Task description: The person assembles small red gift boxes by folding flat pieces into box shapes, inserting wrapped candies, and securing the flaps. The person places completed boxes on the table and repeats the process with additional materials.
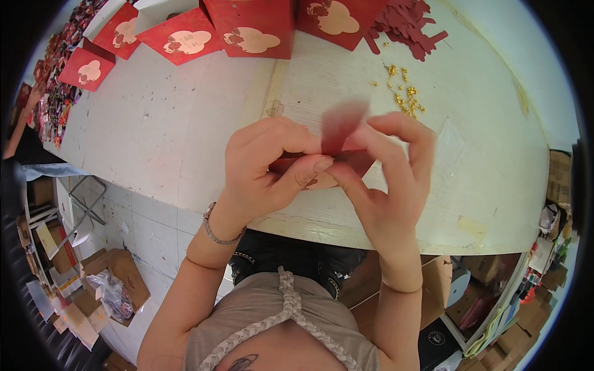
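Above the front edge of the white table, my left hand (263, 164) pinches a small red paper box (360, 162) between thumb and fingers. Part of a beige label peeks out below the thumbs. From the top of the box rises a dark red paper piece (341, 123), smeared by motion, so whether it is a flap or a separate strip is unclear. On the box's right side, my right hand (396, 176) has its thumb against the box and its index finger bent by the dark red piece. My fingers hide most of the box.
Red boxes with beige labels (250, 40) line the table's far edge. At the far right lie a pile of dark red paper strips (405, 28) and scattered gold paper fasteners (408, 99). A heap of colourful items (59, 105) fills the far left. A cardboard box (120, 278) stands on the floor.
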`<state>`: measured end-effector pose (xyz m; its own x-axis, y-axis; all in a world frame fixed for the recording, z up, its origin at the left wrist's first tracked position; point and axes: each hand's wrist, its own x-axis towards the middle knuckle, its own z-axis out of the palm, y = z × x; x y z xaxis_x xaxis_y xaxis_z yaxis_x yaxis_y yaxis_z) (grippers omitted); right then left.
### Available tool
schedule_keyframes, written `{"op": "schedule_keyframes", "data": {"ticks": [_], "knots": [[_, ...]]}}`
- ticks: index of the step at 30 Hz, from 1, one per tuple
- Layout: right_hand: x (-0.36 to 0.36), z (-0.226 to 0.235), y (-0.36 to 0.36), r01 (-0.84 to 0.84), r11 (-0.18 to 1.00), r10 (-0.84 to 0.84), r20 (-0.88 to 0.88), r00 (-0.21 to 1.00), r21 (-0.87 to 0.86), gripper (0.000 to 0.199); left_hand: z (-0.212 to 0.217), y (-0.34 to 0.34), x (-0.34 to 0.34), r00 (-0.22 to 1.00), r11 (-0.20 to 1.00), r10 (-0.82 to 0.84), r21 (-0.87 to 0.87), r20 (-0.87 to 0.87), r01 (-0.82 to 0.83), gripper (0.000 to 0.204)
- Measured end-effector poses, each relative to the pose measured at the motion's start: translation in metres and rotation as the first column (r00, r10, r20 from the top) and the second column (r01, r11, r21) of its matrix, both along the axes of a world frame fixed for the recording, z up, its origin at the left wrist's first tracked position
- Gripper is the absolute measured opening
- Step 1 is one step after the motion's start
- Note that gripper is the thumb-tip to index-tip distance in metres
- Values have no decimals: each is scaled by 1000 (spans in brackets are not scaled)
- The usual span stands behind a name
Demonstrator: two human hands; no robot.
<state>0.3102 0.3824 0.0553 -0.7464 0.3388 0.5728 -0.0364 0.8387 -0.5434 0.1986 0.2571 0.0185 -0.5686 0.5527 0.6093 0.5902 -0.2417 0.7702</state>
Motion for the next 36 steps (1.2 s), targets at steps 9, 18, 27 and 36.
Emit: {"op": "schedule_keyframes", "data": {"ticks": [9, 18, 27, 36], "knots": [[-2, -30, 9, -200, 979, 189, -226, 956, -28, 24, 54, -2, -8, 795, 964, 40, -185, -605, -189, 24], [4, -31, 5, -205, 975, 220, -281, 934, 81, 22, 77, 6, -26, 791, 862, -227, -495, -568, -108, 34], [8, -35, -1, -172, 985, 168, -284, 944, 10, 22, 57, -10, 0, 972, 906, 33, -417, 232, 68, 3], [6, -33, 3, -171, 985, 163, -254, 953, -12, 23, 48, -16, -10, 951, 916, -174, -311, 255, 252, 19]]}}
